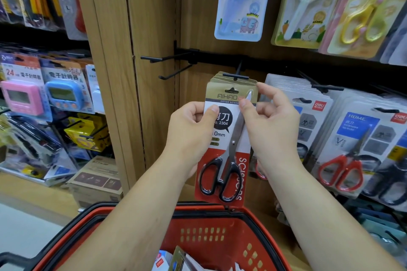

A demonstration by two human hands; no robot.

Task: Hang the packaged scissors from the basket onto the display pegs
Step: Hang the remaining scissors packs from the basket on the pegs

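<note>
- Both hands are on the packaged scissors point(220, 138), held upright in the middle of the view. The left hand point(193, 125) pinches the card's left edge with the thumb on the front, and the right hand point(271, 121) pinches the top right corner.
- The peg point(236, 77) sits at 12 o'clock from the pack, its crossbar tip just above the hang hole point(231, 90). The two are not lined up yet, so pushing forward now would likely buckle the card against the bar.
- Matching packs point(218, 78) hang right behind. A hard shove could swing them or crowd the peg's end.
- The grip is on the edges only, and a slip would probably drop the pack into the red basket point(198, 207) at 6 o'clock.
- Bare pegs point(163, 58) stand at 10 o'clock if this one proves full.
</note>
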